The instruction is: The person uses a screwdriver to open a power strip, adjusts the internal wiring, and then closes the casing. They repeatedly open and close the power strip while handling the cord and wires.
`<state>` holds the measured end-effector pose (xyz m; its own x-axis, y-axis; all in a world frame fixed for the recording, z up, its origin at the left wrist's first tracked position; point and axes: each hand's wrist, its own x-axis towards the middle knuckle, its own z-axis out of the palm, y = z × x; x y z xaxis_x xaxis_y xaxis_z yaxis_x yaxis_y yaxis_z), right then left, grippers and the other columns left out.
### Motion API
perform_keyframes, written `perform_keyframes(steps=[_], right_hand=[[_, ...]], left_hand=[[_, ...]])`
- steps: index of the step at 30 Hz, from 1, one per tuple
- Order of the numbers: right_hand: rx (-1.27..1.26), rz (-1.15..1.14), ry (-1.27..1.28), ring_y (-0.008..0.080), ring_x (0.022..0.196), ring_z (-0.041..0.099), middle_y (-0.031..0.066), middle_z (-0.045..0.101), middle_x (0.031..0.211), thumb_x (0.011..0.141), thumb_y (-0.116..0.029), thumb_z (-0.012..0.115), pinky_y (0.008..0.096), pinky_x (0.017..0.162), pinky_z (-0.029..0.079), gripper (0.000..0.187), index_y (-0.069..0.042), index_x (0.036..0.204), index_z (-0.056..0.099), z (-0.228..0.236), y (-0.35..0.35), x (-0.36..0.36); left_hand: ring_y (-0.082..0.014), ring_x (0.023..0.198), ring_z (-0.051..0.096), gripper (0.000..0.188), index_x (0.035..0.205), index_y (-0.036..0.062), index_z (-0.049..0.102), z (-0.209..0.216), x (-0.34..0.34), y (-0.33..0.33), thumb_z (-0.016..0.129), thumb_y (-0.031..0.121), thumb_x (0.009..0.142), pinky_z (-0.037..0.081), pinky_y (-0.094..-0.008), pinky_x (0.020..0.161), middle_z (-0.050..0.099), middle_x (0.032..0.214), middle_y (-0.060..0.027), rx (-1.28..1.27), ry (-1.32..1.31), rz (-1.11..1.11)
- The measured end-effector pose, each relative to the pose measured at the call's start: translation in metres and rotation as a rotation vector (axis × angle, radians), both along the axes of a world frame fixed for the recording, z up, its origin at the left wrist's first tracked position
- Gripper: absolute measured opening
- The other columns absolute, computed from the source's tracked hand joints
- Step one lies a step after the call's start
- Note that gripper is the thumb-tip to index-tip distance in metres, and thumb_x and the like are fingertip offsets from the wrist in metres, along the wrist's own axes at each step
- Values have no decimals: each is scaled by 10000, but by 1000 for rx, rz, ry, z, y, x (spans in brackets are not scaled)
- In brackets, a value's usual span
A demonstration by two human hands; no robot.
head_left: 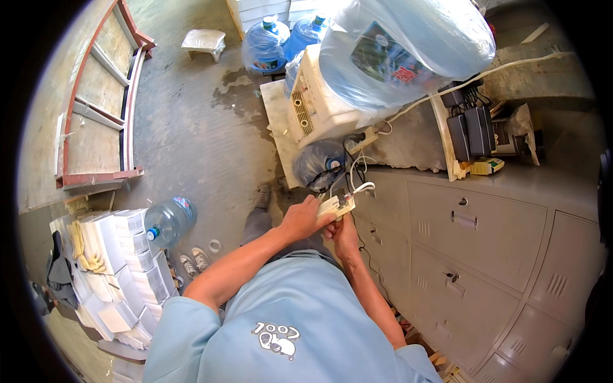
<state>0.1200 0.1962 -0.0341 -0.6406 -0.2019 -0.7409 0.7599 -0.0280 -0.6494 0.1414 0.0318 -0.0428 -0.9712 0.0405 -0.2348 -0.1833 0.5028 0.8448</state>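
A cream-white power strip (336, 207) is in front of my waist, with a white plug and cord (364, 187) at its far end. My left hand (300, 218) is closed around the strip's near left side. Just below it, my right hand (345, 237) has its fingers curled under the strip's near end; what they pinch is hidden. Dark and white cables (348, 163) run from the strip up toward another white socket strip (363, 139) beside the water dispenser.
A white water dispenser (311, 96) bears a large plastic-wrapped bottle (408, 57). Grey metal lockers (472, 236) line the right side, with black adapters (471, 133) on top. At left are stacked white boxes (137, 249), a blue water bottle (175, 220) and a red-edged wooden frame (102, 108).
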Motion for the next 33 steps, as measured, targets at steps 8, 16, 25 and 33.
perform_keyframes(steps=[8, 16, 25, 33], right_hand=[[-131, -102, -96, 113, 610, 377, -20, 443, 719, 1030, -495, 282, 291, 548, 330, 463, -111, 1018, 539, -2, 9, 5], [-137, -125, -97, 125, 581, 355, -16, 402, 681, 1020, -520, 296, 301, 533, 313, 489, -103, 986, 549, -7, 11, 4], [-81, -108, -164, 124, 533, 324, -31, 351, 633, 1007, -551, 275, 295, 498, 285, 492, -137, 917, 525, 0, 4, -2], [-30, -126, -205, 118, 505, 325, -37, 356, 615, 1005, -547, 287, 285, 474, 296, 488, -135, 874, 514, 5, 5, -3]], left_hand=[[-407, 854, 608, 519, 1061, -3, 583, -3, -2, 5, 601, 485, 884, 500, -474, 727, 569, 1007, -188, -3, 4, -25], [-402, 869, 615, 552, 1065, 1, 610, -8, -3, 11, 568, 522, 887, 508, -477, 750, 581, 1009, -186, 8, -46, -37], [-414, 868, 619, 588, 1005, -27, 606, -6, -4, 11, 556, 546, 884, 513, -476, 741, 587, 1007, -219, 30, -85, -47], [-421, 869, 616, 587, 1020, -21, 608, -5, -3, 13, 550, 548, 887, 509, -475, 753, 590, 1006, -221, 30, -101, -57]])
